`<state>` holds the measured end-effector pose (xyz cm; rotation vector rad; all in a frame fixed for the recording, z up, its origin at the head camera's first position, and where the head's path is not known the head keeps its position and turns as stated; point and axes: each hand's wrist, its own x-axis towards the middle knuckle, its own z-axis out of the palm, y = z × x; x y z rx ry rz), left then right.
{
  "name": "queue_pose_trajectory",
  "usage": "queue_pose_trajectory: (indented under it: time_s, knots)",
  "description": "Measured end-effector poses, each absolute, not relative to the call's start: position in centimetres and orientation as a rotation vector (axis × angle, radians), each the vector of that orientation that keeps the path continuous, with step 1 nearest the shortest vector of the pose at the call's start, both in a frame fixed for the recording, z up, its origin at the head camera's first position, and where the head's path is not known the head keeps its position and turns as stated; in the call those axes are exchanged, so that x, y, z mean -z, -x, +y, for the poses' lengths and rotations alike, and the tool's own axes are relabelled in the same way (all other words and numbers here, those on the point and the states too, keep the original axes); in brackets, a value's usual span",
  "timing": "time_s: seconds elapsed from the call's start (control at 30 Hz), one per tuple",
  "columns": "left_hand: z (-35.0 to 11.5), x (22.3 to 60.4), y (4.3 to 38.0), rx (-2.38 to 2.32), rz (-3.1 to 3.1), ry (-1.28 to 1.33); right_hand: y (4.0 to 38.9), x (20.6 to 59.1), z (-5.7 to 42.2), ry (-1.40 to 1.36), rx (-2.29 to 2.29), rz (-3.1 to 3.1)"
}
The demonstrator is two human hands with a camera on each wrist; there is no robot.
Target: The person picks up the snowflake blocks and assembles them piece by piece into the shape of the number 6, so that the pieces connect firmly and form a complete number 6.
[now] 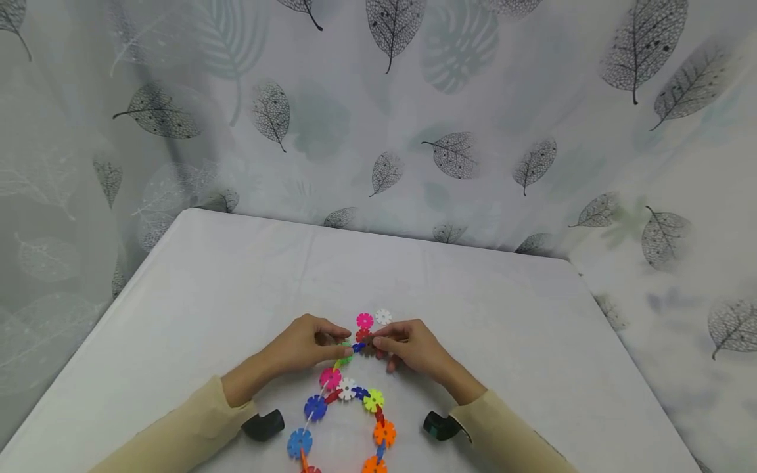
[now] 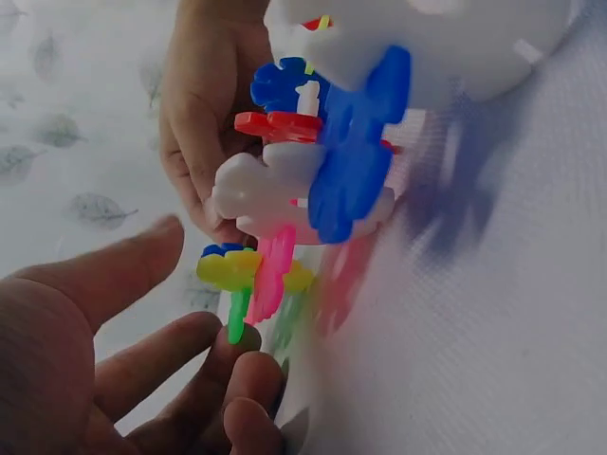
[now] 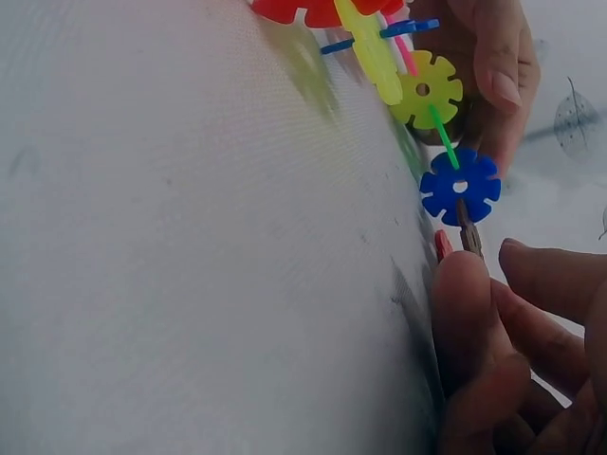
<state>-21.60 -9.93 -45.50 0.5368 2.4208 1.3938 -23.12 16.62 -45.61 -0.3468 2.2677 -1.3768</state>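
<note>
In the head view, a chain of colourful notched plastic discs, with a light blue disc (image 1: 299, 443), curves over the white table. My right hand (image 1: 414, 345) pinches a brown notched disc (image 1: 369, 346) at its fingertips. In the right wrist view the brown disc (image 3: 470, 235) meets the edge of a dark blue disc (image 3: 460, 187), joined by a green disc (image 3: 444, 136) to a yellow one (image 3: 429, 90). My left hand (image 1: 304, 345) is beside the chain's far end, thumb and fingers apart; its fingertips (image 2: 237, 336) are right at the green disc (image 2: 237, 313).
Beyond the hands lie loose discs: a pink disc (image 1: 365, 320), a white disc (image 1: 384, 317) and a red disc (image 1: 363, 336). Dark wrist devices (image 1: 263, 426) show under both forearms. A leaf-patterned curtain (image 1: 378, 131) hangs behind the white table (image 1: 503, 315).
</note>
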Motion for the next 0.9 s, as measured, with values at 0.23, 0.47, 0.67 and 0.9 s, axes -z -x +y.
queue_pose_trajectory:
  time_s: [0.23, 0.47, 0.67, 0.9]
  knots:
    - [-10.3, 45.2, 21.5, -1.391, 2.381, -0.555, 22.9, 45.5, 16.7, 0.374, 1.366, 2.265]
    - [-10.4, 45.1, 21.5, -1.394, 2.382, -0.530, 23.1, 45.1, 16.9, 0.371, 1.351, 2.327]
    - [-10.5, 45.1, 21.3, -1.408, 2.391, -0.526, 23.9, 44.8, 16.8, 0.316, 1.347, 2.584]
    - [-10.6, 44.8, 21.1, -1.422, 2.386, -0.518, 25.1, 44.5, 16.6, 0.248, 1.330, 2.856]
